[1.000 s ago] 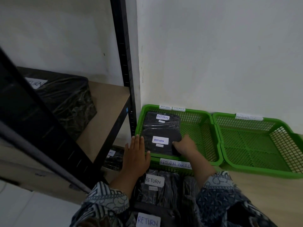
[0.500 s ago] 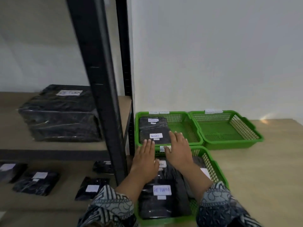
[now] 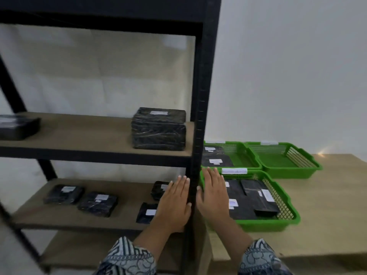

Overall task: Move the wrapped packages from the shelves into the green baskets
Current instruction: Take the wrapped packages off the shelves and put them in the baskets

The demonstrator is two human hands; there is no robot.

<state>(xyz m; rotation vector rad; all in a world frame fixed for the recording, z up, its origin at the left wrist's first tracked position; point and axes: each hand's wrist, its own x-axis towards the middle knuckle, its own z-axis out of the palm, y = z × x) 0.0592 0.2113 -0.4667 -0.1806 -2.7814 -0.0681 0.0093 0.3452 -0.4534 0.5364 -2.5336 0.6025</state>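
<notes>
My left hand hovers flat and empty over the lower shelf, above a small flat black package. My right hand is spread open and empty at the left rim of the near green basket, which holds several black packages. Between both hands stands the black shelf post. A large wrapped package sits on the middle shelf, another at its far left. Two more packages lie on the lower shelf, and a small one near my left fingers.
The far left green basket holds two labelled black packages. The far right green basket holds nothing. All baskets rest on a wooden table against a white wall. A bottom shelf board lies below.
The view has pulled back and swung left toward the shelves. Both hands have drawn away from the far basket and moved left; my left hand now sits over the lower shelf.
</notes>
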